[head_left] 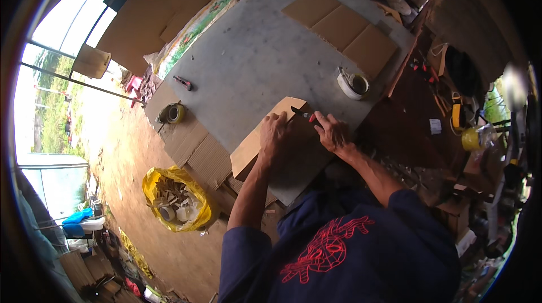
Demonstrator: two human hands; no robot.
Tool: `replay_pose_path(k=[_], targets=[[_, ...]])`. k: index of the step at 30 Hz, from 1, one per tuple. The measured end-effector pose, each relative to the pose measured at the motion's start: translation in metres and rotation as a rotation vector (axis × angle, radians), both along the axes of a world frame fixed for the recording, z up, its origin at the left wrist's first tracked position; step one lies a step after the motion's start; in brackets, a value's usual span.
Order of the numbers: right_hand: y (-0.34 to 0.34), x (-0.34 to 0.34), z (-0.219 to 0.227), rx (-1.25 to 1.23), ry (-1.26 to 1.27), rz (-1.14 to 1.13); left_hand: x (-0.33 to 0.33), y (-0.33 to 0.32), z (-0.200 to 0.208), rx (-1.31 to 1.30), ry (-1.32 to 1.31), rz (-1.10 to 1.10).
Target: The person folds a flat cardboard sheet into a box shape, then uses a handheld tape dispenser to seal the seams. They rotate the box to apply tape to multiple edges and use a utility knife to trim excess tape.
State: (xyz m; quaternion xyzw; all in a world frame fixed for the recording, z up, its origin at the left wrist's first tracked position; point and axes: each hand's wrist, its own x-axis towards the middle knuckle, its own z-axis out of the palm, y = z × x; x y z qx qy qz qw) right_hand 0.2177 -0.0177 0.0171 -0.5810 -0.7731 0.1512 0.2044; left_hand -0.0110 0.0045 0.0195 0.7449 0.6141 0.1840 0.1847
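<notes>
A long strip of brown cardboard (pixel 252 148) lies slantwise on the near part of a grey tabletop (pixel 243 71). My left hand (pixel 273 131) is on top of it, fingers bent and pressed down, the thumb by its right edge. In my right hand (pixel 335 134) is a utility knife (pixel 311 117) with a red handle, gripped between thumb and fingers. Its dark blade points left and meets the far right end of the cardboard. Whether the blade has gone into the cardboard I cannot tell.
Flat cardboard (pixel 341 32) covers the far right of the table, near a tape roll (pixel 353 85). Another tape roll (pixel 171 113) and a small dark red tool (pixel 183 83) sit at the left. A yellow bag (pixel 210 213) of scraps stands on the floor. Tools hang at right.
</notes>
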Motion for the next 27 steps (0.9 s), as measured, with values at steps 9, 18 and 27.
replay_pose_path(k=[9, 18, 27], targets=[[0.001, 0.009, -0.014, 0.047, 0.015, -0.018, 0.003, 0.001, -0.003, -0.021, -0.022, 0.008], [0.048, 0.149, -0.019, 0.198, 0.141, -0.329, -0.005, -0.011, 0.011, 0.048, 0.015, -0.003], [-0.008, 0.019, -0.198, -0.148, 0.767, -0.347, -0.043, -0.206, -0.023, 0.152, -0.022, 1.091]])
